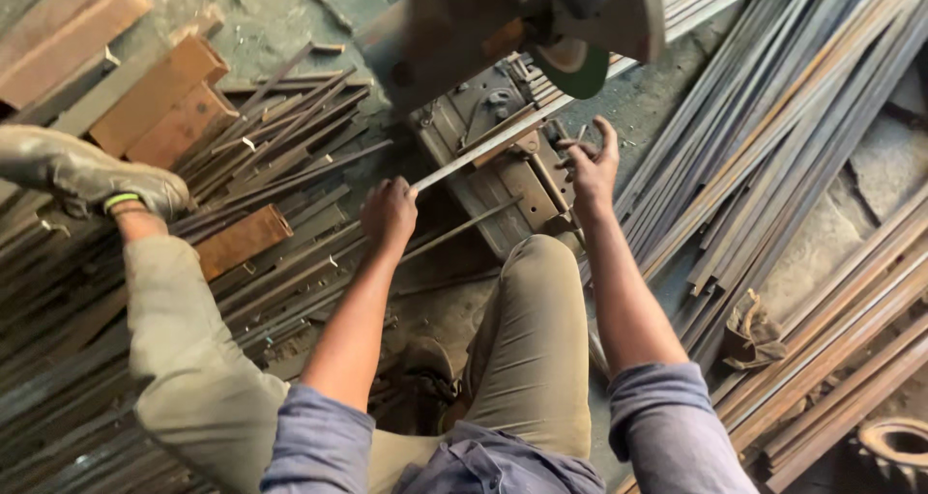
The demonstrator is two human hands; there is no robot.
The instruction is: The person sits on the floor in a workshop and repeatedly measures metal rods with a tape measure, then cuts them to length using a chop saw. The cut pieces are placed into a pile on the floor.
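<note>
Head view has the left hand [389,214] fisted round the flat bar [483,151] at frame centre, fed into the saw vise [503,156], right hand [592,160] spread beside it — I'd keep the bar flush and fingers clear.

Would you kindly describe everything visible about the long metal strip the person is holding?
The metal strip is a long, thin, flat bar, pale grey and shiny on its upper face. It runs diagonally from the left hand, which grips its near end, up and right across the cutting machine, passing under the green-edged disc. It lies nearly level. The right hand rests on the machine just beside it, fingers spread.
</note>
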